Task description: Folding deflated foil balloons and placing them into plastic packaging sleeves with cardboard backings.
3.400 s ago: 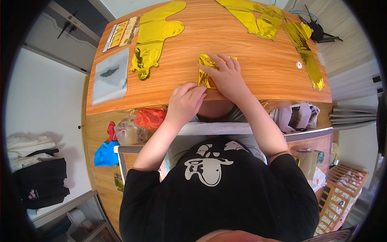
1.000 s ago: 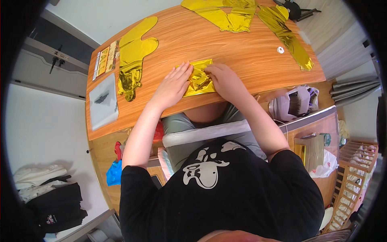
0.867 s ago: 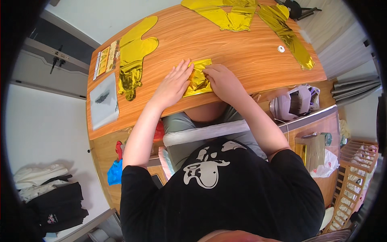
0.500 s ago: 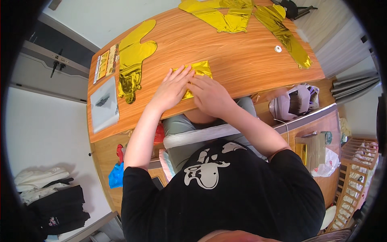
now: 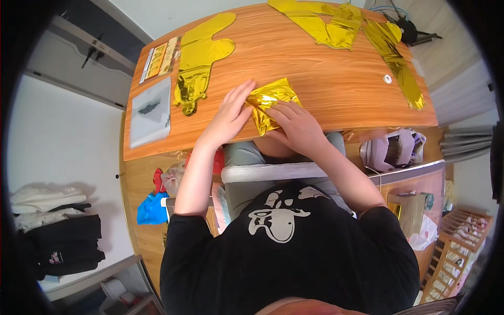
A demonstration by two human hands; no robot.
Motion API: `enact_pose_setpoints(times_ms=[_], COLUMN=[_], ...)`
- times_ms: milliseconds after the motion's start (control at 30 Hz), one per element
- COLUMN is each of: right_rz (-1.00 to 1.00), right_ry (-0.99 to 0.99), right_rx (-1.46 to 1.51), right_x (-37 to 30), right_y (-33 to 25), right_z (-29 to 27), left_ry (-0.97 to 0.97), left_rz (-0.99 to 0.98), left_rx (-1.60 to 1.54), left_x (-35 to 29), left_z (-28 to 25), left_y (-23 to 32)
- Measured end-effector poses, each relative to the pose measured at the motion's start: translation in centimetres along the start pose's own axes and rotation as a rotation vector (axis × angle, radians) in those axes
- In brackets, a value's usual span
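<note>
A folded piece of shiny gold foil (image 5: 276, 90), looking like a flat foil balloon, lies near the front edge of the wooden table (image 5: 252, 52). My left hand (image 5: 231, 112) rests along its left side, fingers stretched out, fingertips by its upper left edge. Across the lower right part of the foil lies my right hand (image 5: 298, 125), its fingers extended and pressing down on it. That hand covers part of the foil. Neither hand grips anything.
Flat gold foil balloons lie on the table: one at the left (image 5: 207, 50), a big one (image 5: 336, 26) at the back and a long one (image 5: 396, 60) at the right. A clear plastic bag (image 5: 149, 121), a printed card (image 5: 160, 59) and a white roll (image 5: 387, 79) lie there too.
My hands, close together on top of the foil before, have moved apart to its two sides. More of the foil shows now. The whole view has shifted a little.
</note>
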State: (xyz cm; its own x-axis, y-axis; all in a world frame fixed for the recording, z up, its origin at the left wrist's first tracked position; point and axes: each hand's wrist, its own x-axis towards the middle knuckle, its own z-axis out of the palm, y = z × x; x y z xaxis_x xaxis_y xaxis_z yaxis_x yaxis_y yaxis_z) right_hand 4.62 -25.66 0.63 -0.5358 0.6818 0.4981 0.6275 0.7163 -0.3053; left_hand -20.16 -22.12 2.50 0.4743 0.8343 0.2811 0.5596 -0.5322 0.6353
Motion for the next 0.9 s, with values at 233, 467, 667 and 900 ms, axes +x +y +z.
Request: enact_pose_setpoints(times_ms=[233, 467, 667, 900], right_rz=[-0.034, -0.095, -0.059, -0.036], right_ry=[-0.065, -0.114, -0.100, 0.080], right_rx=[0.002, -0.091, -0.130, -0.026], right_x=[0.2, 0.3, -1.9, -3.7], right_y=[-0.1, -0.2, -0.1, -0.6], right_z=[-0.2, -0.1, -1.3, -1.1], left_ry=[-0.033, 0.017, 0.340, 0.507], left_rz=[-0.057, -0.059, -0.166, -0.564], left_rx=[0.274, 0.254, 0.358, 0.759], left_x=[-1.4, -1.1, 1.8, 6.1], left_z=[0.4, 0.2, -7.6, -19.3], left_y=[0.9, 0.3, -6.0, -21.3])
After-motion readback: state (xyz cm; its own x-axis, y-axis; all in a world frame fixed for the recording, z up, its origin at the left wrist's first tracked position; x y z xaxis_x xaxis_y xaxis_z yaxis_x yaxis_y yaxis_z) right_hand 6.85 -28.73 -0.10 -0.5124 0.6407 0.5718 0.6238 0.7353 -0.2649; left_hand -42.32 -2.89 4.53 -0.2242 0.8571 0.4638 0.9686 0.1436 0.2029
